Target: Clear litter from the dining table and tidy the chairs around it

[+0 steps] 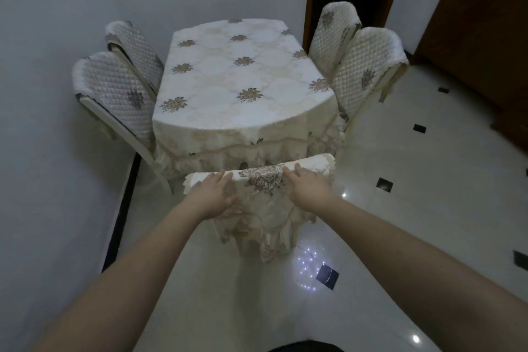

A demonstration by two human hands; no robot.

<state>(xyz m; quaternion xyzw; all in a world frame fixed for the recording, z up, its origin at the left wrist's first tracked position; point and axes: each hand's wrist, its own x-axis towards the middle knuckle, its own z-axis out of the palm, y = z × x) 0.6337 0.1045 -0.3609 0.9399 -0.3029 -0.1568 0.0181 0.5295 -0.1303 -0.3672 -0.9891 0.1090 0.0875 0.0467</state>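
Chair (261, 180) | both hands grip backrest | table (243, 77) | tiled floor (414, 180)

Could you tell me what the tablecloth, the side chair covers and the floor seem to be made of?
Tablecloth: woven cream fabric, probably damask, with flower motifs and a frilled, draping hem. Chair covers: quilted padded fabric with diamond stitching and a slight sheen. Floor: glossy pale tile, perhaps ceramic, with dark insets and mirrored light spots.
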